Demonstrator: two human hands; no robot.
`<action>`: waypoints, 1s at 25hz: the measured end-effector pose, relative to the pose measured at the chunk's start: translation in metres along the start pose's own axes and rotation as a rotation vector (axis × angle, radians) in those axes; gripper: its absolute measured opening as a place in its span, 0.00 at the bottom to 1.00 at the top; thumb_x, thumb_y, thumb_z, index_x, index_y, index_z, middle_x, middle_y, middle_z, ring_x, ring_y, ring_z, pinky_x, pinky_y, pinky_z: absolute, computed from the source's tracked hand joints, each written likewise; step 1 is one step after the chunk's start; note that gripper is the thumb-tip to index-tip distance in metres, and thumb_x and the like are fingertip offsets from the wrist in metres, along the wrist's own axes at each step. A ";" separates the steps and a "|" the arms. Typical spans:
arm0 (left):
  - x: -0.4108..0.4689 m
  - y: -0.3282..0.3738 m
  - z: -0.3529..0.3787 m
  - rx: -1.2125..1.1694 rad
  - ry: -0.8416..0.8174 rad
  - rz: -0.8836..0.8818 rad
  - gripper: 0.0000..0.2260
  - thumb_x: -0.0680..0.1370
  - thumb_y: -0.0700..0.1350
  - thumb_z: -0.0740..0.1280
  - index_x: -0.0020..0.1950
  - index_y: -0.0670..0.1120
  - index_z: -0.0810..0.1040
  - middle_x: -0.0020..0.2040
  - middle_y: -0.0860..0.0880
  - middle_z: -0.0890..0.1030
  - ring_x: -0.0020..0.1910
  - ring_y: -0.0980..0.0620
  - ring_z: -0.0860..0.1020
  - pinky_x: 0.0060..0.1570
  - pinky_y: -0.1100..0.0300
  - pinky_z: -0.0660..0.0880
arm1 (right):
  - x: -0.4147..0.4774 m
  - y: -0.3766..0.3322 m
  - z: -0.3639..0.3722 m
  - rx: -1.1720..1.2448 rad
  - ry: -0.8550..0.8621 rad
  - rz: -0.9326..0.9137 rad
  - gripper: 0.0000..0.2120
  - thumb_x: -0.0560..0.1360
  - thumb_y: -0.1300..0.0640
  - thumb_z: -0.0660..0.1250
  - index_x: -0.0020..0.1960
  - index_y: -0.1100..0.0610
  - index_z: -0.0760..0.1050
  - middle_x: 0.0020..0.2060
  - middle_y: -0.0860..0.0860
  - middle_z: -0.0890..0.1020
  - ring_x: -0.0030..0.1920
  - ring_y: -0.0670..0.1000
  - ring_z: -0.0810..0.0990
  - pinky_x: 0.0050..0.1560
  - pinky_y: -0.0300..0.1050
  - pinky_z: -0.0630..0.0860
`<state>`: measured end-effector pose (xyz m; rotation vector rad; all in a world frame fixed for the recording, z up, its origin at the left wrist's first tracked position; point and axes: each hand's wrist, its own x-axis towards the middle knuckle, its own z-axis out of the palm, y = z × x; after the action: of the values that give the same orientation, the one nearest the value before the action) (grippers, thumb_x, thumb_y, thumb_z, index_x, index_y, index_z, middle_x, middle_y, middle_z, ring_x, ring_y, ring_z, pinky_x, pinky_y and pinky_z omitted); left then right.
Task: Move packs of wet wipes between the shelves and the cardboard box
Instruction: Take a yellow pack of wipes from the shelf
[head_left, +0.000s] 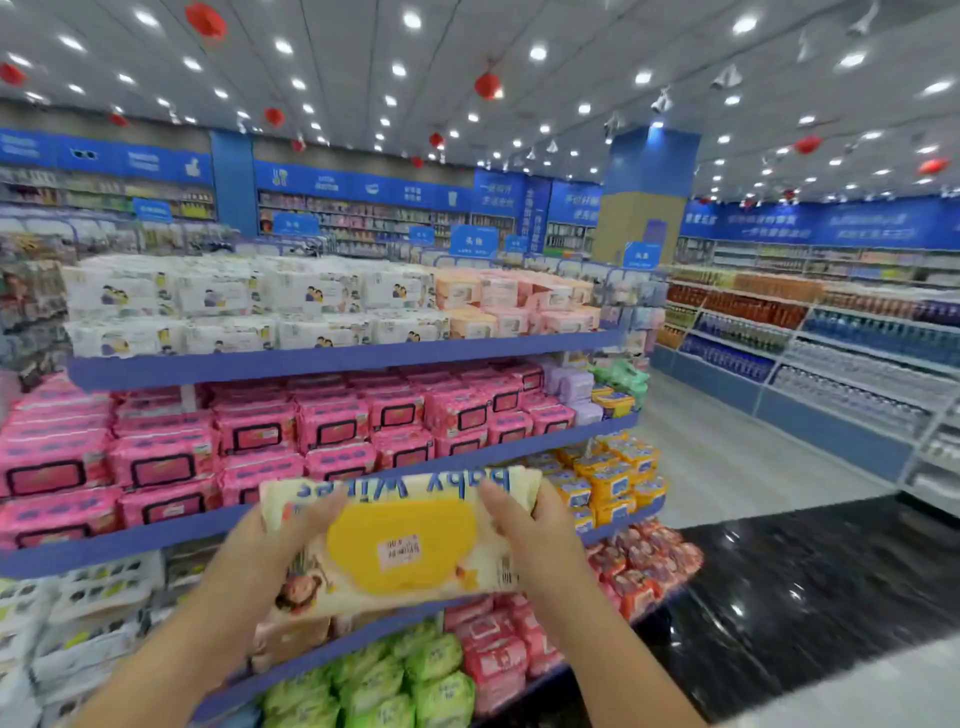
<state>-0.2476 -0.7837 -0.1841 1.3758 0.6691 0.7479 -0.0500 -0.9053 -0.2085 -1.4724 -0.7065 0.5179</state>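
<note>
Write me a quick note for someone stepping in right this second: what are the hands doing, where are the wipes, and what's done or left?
Left hand: gripping the left end of the cream baby wipes pack.
Right hand: gripping its right end.
The pack, with a yellow lid and a price sticker, is held in the air in front of the shelves, its print upside down to the camera.
Shelves are stocked: white packs on top, pink packs below, orange packs to the right, green packs at the bottom.
The cardboard box is not in view.
Done: cannot tell.
Left: place this pack, probably on a shelf or in the box.
</note>
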 end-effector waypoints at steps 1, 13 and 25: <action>0.005 0.002 0.003 0.046 -0.042 -0.015 0.21 0.69 0.63 0.74 0.56 0.54 0.80 0.47 0.62 0.85 0.53 0.56 0.78 0.61 0.49 0.67 | 0.002 -0.001 -0.004 0.009 0.020 -0.001 0.23 0.69 0.36 0.73 0.53 0.52 0.76 0.46 0.53 0.83 0.45 0.54 0.84 0.46 0.57 0.81; 0.071 -0.043 0.106 0.052 -0.069 -0.048 0.22 0.70 0.61 0.75 0.54 0.46 0.83 0.49 0.45 0.88 0.44 0.43 0.87 0.43 0.52 0.82 | 0.055 0.037 -0.108 0.068 0.019 0.042 0.16 0.76 0.41 0.70 0.59 0.48 0.73 0.53 0.53 0.85 0.51 0.54 0.86 0.54 0.60 0.83; 0.000 -0.102 -0.115 0.061 0.448 -0.194 0.34 0.66 0.66 0.78 0.66 0.51 0.78 0.57 0.50 0.87 0.55 0.46 0.85 0.64 0.42 0.76 | 0.062 0.109 0.130 -0.092 -0.575 0.189 0.19 0.74 0.35 0.67 0.51 0.49 0.72 0.48 0.53 0.83 0.45 0.54 0.84 0.40 0.51 0.78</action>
<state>-0.3303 -0.7186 -0.2958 1.1833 1.1681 0.8934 -0.0861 -0.7640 -0.3146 -1.4927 -1.0522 1.0910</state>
